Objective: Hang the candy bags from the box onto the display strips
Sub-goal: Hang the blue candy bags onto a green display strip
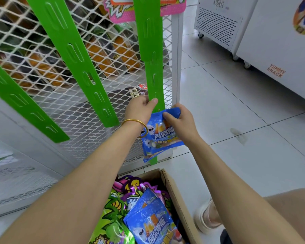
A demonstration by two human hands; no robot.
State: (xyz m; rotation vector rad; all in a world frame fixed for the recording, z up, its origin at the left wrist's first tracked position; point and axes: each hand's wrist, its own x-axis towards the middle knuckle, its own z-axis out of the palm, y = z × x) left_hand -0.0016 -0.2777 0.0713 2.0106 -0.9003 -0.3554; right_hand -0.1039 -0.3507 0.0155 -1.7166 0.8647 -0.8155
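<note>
Left hand [140, 110] with gold bangle [134, 122] pinches the lower part of the rightmost green plastic display strip [153, 55], thumb on its front. Right hand [179, 120] grips the top edge of a blue foil candy bag [161, 138], held against that strip low on the white mesh rack [74, 103]. Near side: open cardboard box [176, 199] holding more blue, green and purple bags [148, 222].

"YUMMY SNACK" stands on the white freezer [278, 64]; the blue candy bag [163, 138] bears "阿尔卑斯".
</note>
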